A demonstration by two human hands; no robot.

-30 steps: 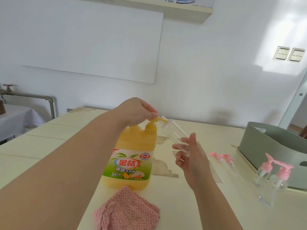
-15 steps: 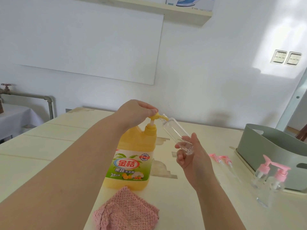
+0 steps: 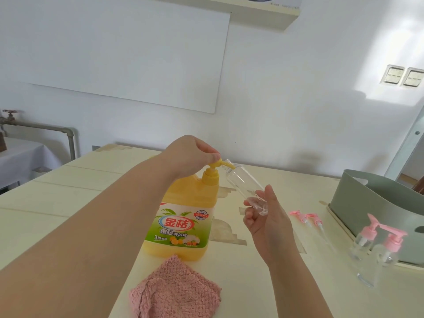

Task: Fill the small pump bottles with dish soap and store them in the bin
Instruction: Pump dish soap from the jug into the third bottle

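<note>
From the head camera, the left hand (image 3: 190, 152) reaches in from the lower left, its fingers curled and bunched down over the yellow pump head (image 3: 212, 167) of the dish soap jug (image 3: 185, 214), with the thumb tip on top of the pump. The jug stands upright near the middle of the pale table (image 3: 68, 191), its green and orange label facing the camera. The right hand (image 3: 267, 222) grips the base of a clear bottle (image 3: 243, 187) between curled fingers and thumb and holds it off the table, tilted, with its open mouth up and to the left. The yellow nozzle reaches into that mouth. The bottle looks clear along its length; whether any soap is inside cannot be told. A crumpled pink cloth (image 3: 176, 292) lies just in front of the jug. To the right of the right hand, two loose pump tops (image 3: 306, 218), pink with thin tubes, lie side by side on the table. Further right, two capped pump bottles (image 3: 376, 249) with pink heads stand upright close together, just in front of the grey-green bin (image 3: 367, 203) at the table's right edge. What the bin holds is hidden by its wall. On the wall behind are a whiteboard (image 3: 114, 49) and two light switches (image 3: 403, 75).
</note>
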